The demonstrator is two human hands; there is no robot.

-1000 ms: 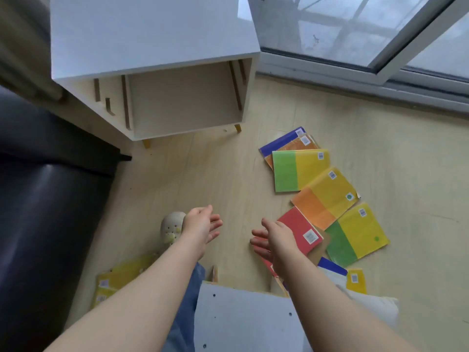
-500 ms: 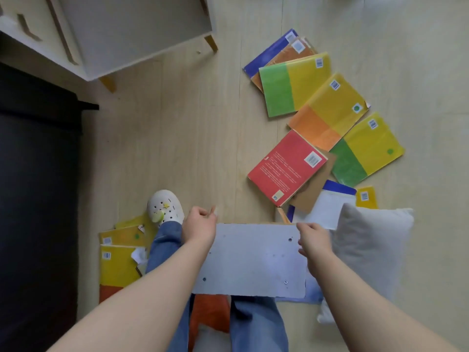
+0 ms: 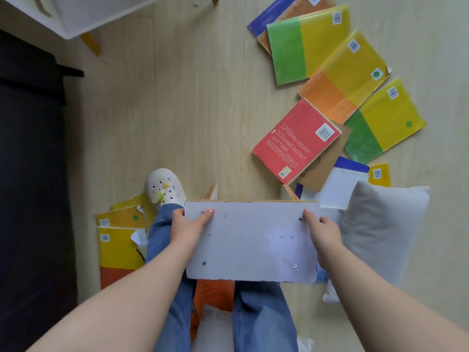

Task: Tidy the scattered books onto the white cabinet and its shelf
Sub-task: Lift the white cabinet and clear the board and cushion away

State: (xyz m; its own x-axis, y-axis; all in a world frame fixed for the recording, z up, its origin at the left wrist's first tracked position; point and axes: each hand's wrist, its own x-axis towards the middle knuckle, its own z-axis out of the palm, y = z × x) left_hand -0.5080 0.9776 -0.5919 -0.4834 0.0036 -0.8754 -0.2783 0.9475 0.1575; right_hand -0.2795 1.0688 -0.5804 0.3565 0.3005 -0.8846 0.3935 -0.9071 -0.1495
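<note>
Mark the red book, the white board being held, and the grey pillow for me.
red book (image 3: 297, 141): head view, middle of its red cover.
white board (image 3: 251, 240): head view, bare middle of its top face.
grey pillow (image 3: 380, 229): head view, middle of its upper face.

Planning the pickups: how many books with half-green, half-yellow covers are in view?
2. One green-and-yellow book lies at the top right; the other lies far right, next to the orange-and-yellow book. More may be hidden in the piles.
</note>
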